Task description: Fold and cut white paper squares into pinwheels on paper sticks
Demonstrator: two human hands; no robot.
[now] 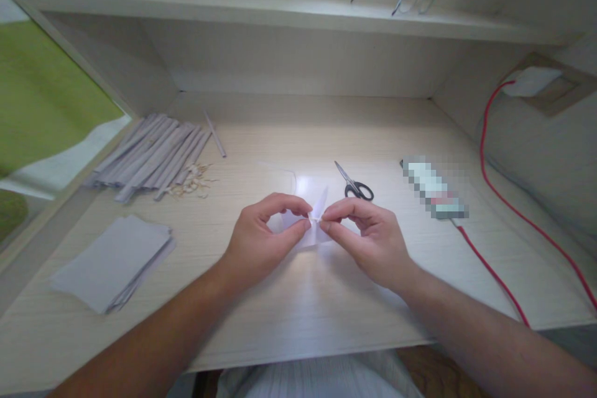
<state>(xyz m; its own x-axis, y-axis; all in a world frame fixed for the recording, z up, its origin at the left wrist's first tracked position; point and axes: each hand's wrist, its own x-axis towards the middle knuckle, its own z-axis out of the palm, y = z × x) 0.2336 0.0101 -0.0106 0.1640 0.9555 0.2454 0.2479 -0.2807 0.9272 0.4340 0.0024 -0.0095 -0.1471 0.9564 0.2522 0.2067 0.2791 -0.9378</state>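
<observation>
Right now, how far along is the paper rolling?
Done: a row of rolled paper sticks lies at the desk's back left. In hand: left hand and right hand pinch one small sheet. Left: a stack of flat sheets at front left.

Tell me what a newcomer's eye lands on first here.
First, the left hand and right hand meeting at the middle of the desk, both pinching a small white piece of paper. Just behind them lie black-handled scissors. At far left sit a row of rolled paper tubes and, nearer, a stack of flat sheets; a red cable runs along the right.
</observation>
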